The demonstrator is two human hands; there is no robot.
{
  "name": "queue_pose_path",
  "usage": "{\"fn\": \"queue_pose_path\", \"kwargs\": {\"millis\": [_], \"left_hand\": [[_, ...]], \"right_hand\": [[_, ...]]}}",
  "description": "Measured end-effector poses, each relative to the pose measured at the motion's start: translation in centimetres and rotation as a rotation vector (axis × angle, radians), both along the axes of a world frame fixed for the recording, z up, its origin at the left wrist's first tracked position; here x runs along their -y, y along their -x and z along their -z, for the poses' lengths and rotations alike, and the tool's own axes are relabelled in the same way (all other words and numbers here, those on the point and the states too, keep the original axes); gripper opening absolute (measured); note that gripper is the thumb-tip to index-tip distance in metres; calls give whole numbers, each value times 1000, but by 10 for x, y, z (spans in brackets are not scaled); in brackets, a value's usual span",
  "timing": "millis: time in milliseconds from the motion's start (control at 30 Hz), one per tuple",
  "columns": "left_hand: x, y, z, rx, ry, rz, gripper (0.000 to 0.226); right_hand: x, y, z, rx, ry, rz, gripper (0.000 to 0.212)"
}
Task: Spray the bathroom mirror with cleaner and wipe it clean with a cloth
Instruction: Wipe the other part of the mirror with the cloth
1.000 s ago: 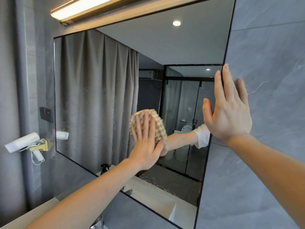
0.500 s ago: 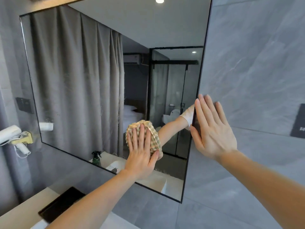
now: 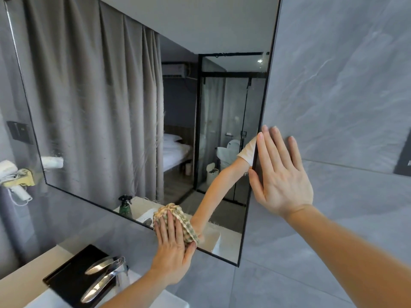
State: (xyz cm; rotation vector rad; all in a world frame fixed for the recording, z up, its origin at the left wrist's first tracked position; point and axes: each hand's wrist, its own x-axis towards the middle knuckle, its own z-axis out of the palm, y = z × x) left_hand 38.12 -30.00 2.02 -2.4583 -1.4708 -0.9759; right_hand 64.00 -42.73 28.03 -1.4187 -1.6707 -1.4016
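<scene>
From the head camera, the left hand (image 3: 172, 247) lies flat with its fingers straight, pressing a checked cloth (image 3: 178, 221) against the mirror (image 3: 100, 96) right at the bottom edge of the glass, toward its lower right corner — the cloth bunches out above and to the right of the fingertips. The right hand (image 3: 281, 176) is spread open and holds nothing; its palm rests on the grey wall (image 3: 333, 74) just beside the mirror's right edge, with the thumb lying along the black frame. Faint streaks show on the left part of the glass. In the reflection a dark green spray bottle (image 3: 125, 206) stands on the counter. Below the mirror a chrome tap (image 3: 104, 274) juts over the white basin (image 3: 44, 296), next to a black tray (image 3: 73, 272). On the far left a white hair dryer (image 3: 13, 181) hangs in its holder on the wall.
</scene>
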Motion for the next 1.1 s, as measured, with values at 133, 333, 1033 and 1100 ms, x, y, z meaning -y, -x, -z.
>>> {"fn": "queue_pose_path", "kwargs": {"millis": [133,333,1033,1100], "left_hand": [[10,-9,-16,39,-6,3,92],[38,-62,-122,-82,-335,171,90],[47,-101,-459,2,-514,132,73],[49,-102,-499,32,-496,142,72]], "right_hand": [[0,1,0,0,-18,-5,77],[3,1,-2,0,-10,-11,72],[2,-1,-1,-42,-19,-101,62],[1,-2,-1,-43,-30,-95,61]]}}
